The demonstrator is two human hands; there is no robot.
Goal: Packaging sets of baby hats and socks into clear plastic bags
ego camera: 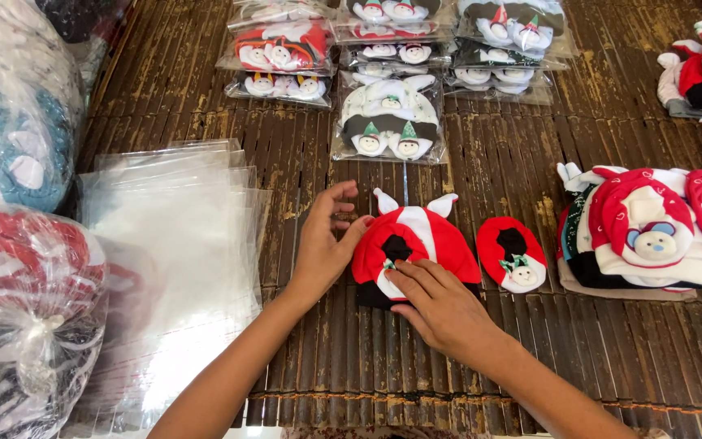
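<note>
While pressed flat on the slatted mat [351, 358], red and white baby hat [413, 240] sits under both palms: left hand [324, 244] open against its left edge, right hand [440, 305] spread on top, fingers loose, nothing clamped. Probably soft, light, floppy; best pinched at the folded rim. Just right of the grip, a red bootie [513, 254]. Left of it, clear flat bags [172, 244]. Beyond the fingertips, sealed see-through packs [389, 118] of hats in rows.
</note>
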